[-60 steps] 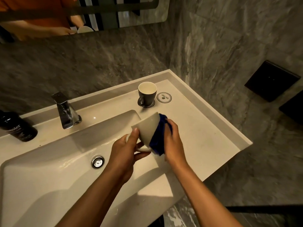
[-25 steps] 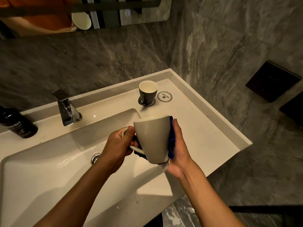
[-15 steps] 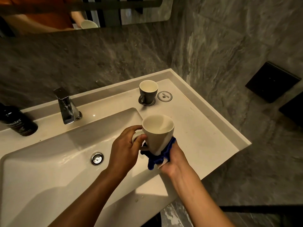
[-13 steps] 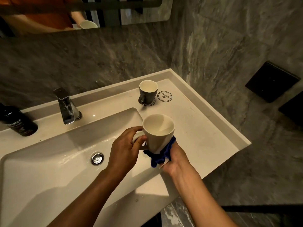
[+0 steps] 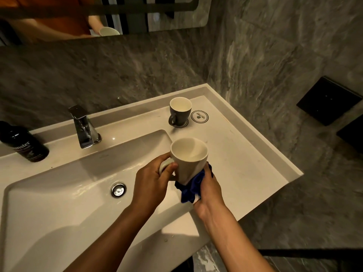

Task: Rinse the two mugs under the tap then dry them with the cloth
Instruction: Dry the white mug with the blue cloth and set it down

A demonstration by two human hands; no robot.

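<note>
White mug [image 5: 188, 160] turned upright since a second ago; left hand [image 5: 151, 183] fingers clamped on handle, right hand [image 5: 208, 193] fingers clamp blue cloth [image 5: 191, 186] under base. Outside nearly dried; grey mug [image 5: 179, 112] waits at sink's far right corner.

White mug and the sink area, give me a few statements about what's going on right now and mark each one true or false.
1. The left hand holds the white mug by its handle. True.
2. The white mug is upside down. False: its mouth faces up.
3. The right hand presses the blue cloth against the mug's lower part. True.
4. The dark mug lies on its side in the basin. False: it stands upright on the counter, on a round coaster.
5. Water is running from the tap. False: no stream is visible.
6. A dark bottle stands left of the tap. True.
</note>
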